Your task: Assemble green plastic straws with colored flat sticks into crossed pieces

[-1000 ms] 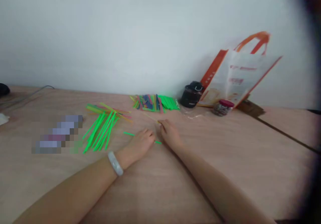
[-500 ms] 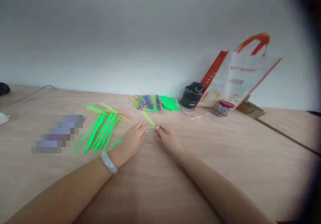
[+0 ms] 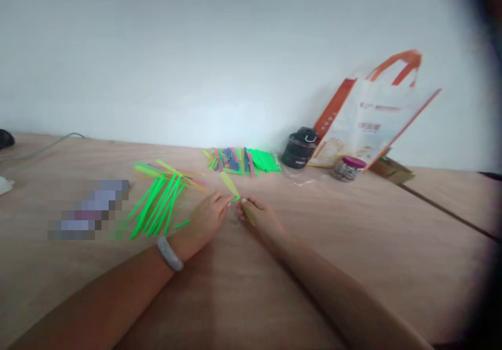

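A yellow plastic propeller (image 3: 229, 183), like that of a hand-spun flying toy, slants between my hands. My right hand (image 3: 257, 215) pinches it near its middle; one blade points up-left and part of the other shows below the fingers. My left hand (image 3: 212, 211), with a pale bangle on the wrist, closes on a thin green stick (image 3: 234, 200). The stick's end meets the propeller at the right fingertips; whether it sits in the hub I cannot tell. Left of my left hand lie loose green sticks (image 3: 161, 203), with yellow, pink and orange pieces (image 3: 168, 168) behind them.
A clear bag of coloured pieces (image 3: 245, 161) lies near the wall. To its right stand a dark bottle (image 3: 300, 148), a jar with a magenta lid (image 3: 350, 169) and a white-and-orange carrier bag (image 3: 368, 120). A blurred-out object (image 3: 92, 209) lies on the left; a cable (image 3: 58, 142) runs behind.
The propeller has turned a little in my right hand, and its lower blade now shows below the fingers. My right hand has shifted slightly left, nearer the green stick.
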Action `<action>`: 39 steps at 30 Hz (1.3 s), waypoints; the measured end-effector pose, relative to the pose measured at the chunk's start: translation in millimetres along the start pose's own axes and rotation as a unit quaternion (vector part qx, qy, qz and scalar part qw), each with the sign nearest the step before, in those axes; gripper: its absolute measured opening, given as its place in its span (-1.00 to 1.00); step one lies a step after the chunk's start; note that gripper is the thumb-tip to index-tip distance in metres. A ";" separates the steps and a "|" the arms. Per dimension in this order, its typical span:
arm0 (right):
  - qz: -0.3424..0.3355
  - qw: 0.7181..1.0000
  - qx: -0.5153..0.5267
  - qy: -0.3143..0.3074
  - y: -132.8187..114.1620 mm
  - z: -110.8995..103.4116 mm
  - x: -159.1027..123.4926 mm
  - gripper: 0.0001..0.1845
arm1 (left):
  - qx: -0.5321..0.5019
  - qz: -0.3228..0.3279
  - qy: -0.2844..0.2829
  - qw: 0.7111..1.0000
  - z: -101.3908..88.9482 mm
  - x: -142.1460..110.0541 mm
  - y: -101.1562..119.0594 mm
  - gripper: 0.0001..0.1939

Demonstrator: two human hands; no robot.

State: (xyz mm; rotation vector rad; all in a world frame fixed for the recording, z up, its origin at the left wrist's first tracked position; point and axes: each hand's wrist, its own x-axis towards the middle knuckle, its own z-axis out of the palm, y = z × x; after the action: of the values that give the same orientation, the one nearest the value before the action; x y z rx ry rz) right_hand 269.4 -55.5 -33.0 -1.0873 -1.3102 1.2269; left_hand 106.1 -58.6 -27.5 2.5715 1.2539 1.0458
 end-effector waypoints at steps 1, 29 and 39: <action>0.001 1.000 0.003 -0.002 -0.1 0.1 -0.2 -0.76 | 0.002 -0.003 -0.001 1.000 0.0 0.1 -0.1 -0.71; -0.186 0.935 -0.301 0.011 -6.8 1.6 -11.8 -0.70 | 0.044 -0.012 -0.012 0.999 -0.3 -3.9 2.1 -0.69; -0.181 0.938 -0.295 0.028 -1.9 0.0 -6.6 -0.68 | 0.039 -0.012 -0.028 0.999 -1.9 -1.0 3.6 -0.70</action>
State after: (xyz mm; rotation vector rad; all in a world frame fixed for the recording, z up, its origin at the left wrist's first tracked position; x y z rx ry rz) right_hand 270.1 -62.2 -31.7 -1.2021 -1.7978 0.5295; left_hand 106.9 -62.0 -25.3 2.6161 1.3345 0.9303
